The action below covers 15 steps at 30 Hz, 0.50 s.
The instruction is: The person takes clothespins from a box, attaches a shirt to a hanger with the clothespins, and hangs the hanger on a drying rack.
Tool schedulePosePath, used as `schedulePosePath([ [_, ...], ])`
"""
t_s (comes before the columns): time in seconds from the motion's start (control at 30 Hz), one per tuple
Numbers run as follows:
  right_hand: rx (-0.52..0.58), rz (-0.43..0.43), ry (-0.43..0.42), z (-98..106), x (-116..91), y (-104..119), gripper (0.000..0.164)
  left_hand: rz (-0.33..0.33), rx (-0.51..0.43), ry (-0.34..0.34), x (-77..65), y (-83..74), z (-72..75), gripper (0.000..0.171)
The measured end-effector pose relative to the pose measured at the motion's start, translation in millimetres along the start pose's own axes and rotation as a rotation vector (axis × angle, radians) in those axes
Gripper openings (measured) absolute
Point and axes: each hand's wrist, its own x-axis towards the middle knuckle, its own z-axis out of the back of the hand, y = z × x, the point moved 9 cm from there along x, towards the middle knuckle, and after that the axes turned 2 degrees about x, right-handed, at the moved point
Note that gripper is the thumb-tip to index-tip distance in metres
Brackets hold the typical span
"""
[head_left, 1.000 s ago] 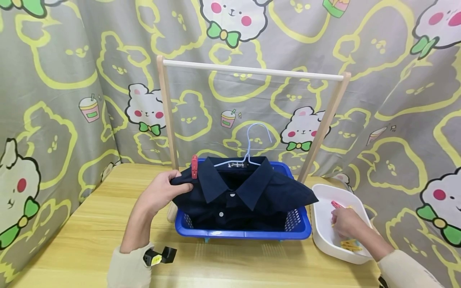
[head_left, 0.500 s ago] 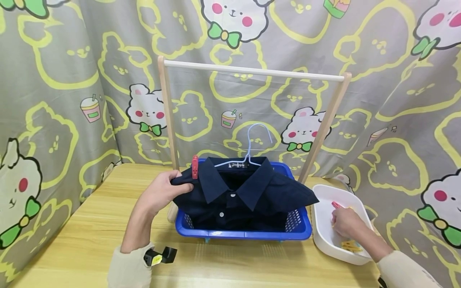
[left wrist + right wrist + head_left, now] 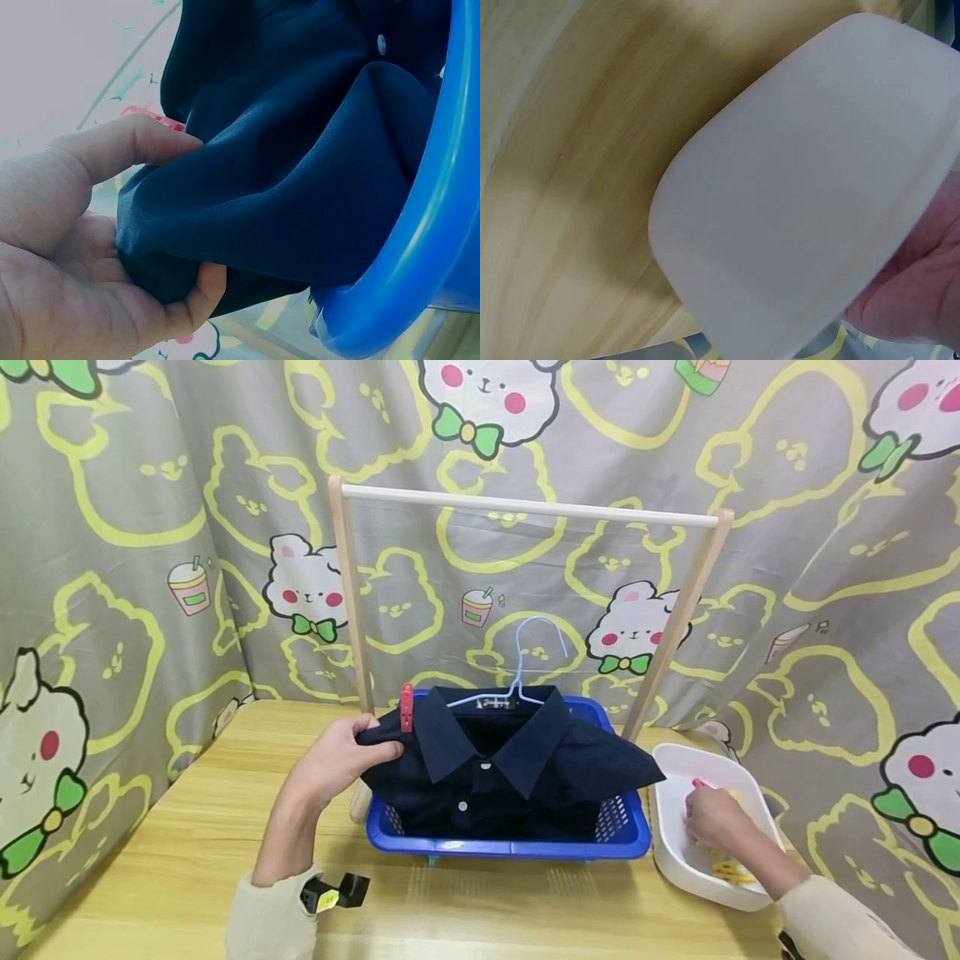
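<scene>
In the head view, a navy collared shirt (image 3: 480,777) on a light-blue wire hanger (image 3: 517,672) lies over a blue basket (image 3: 510,846). A red clothespin (image 3: 407,708) is clipped at the shirt's left shoulder. My left hand (image 3: 337,760) pinches the sleeve just outside that clothespin; in the left wrist view, thumb and fingers wrap the cloth. My right hand (image 3: 720,818) reaches down into a white bin (image 3: 667,835), its fingers bent among clothespins. A pink clothespin (image 3: 699,783) peeks out behind it, and yellow clothespins (image 3: 731,870) lie near. I cannot tell whether the right fingers grip one.
A wooden rack with a white crossbar (image 3: 525,507) rises behind the basket, its posts (image 3: 678,622) flanking it. The wood-grain table (image 3: 202,827) extends to the left and in front. A patterned curtain (image 3: 420,593) encloses the back and sides.
My right hand has shifted slightly left within the bin, covering more of the pink clothespin. The left hand and the shirt stay where they were.
</scene>
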Motion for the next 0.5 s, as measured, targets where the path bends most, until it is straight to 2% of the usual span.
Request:
schedulePosePath([
  [0.5,0.02,-0.011,-0.012,1.5,7.1,7.3,0.018,-0.015,-0.019,0.009,-0.9,-5.1,-1.0,0.026],
])
